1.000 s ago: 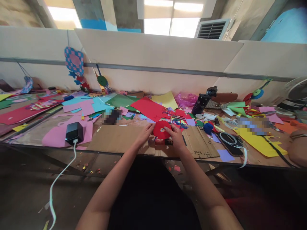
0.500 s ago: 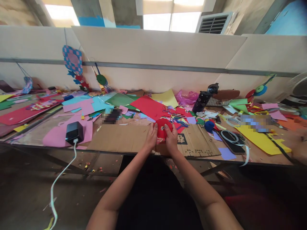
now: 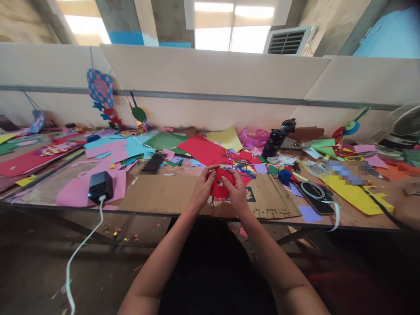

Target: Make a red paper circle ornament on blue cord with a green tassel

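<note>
A red round foam-like disc (image 3: 219,189) with a small hole in its middle is held up over the table's front edge. My left hand (image 3: 204,187) grips its left side, thumb on the near face. On the right side my right hand (image 3: 236,189) is closed on it, its thumb close to the hole. A short dark cord end hangs below the disc. Under and behind the hands lies a flat piece of brown cardboard (image 3: 160,194). Beyond it are a red sheet (image 3: 205,149) and tangled blue cords (image 3: 244,170).
A black power bank (image 3: 100,186) with a white cable lies at left. To the right are a dark bottle (image 3: 274,142), a blue yarn ball (image 3: 285,176), a phone (image 3: 315,197) and a yellow sheet (image 3: 348,192). Another person's arm (image 3: 407,203) rests at the right edge.
The disc has turned and tilted in my hands, and a cord end now shows beneath it. My right thumb has moved inward towards the hole. The view has shifted slightly.
</note>
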`<state>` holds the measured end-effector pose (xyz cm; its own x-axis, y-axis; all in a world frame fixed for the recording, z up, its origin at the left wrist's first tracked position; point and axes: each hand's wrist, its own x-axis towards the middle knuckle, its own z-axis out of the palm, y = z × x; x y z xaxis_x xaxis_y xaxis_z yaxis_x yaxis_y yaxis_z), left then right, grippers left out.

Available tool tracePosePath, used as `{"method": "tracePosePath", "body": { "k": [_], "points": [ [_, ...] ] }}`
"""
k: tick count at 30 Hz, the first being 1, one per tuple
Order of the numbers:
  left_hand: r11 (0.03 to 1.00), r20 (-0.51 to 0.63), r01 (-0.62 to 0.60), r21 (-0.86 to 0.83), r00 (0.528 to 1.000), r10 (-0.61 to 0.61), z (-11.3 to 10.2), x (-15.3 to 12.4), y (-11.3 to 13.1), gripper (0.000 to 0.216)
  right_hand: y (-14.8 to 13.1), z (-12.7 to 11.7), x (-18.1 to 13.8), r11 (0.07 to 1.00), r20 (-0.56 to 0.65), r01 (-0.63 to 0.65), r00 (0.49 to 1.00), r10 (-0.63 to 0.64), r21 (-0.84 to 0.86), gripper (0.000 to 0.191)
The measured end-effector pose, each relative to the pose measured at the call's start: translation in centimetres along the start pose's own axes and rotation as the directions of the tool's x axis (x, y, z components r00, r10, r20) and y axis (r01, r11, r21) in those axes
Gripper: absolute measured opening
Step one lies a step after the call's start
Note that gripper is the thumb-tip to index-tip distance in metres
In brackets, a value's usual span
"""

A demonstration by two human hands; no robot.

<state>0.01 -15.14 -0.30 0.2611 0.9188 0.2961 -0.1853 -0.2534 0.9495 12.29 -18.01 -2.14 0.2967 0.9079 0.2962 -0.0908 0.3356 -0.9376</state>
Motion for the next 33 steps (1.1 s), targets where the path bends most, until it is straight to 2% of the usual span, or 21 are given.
{"method": "tracePosePath", "body": {
  "k": [4, 13, 21, 26, 33],
  "points": [
    [0.995, -0.032, -0.077, 0.060, 0.996, 0.079, 0.4, -0.6, -0.2, 0.038, 0.2, 0.4, -0.6, 0.991, -0.038, 0.121, 0.992, -0.123, -0.062, 0.039],
    [0.976, -0.042, -0.154, 0.157, 0.986, 0.162, 0.5, -1.6, -0.6, 0.035, 0.4, 0.8, -1.3, 0.983, -0.028, 0.161, 0.986, -0.164, -0.085, 0.033],
    [0.997, -0.117, -0.058, 0.059, 0.991, 0.065, 0.5, -1.6, -0.4, 0.037, 0.2, -0.2, -1.0, 0.993, 0.053, 0.103, 0.994, -0.099, -0.065, 0.043],
    [0.998, -0.112, -0.057, 0.032, 0.992, 0.060, 0.8, -1.8, -0.4, 0.038, 0.3, -0.1, -1.1, 0.990, 0.000, 0.121, 0.993, -0.122, -0.078, 0.043],
    [0.998, -0.091, -0.046, 0.042, 0.995, 0.050, 1.3, -2.3, -1.1, 0.035, 0.3, 0.4, -1.6, 0.980, -0.048, 0.183, 0.981, -0.187, -0.081, 0.032]
  ]
}}
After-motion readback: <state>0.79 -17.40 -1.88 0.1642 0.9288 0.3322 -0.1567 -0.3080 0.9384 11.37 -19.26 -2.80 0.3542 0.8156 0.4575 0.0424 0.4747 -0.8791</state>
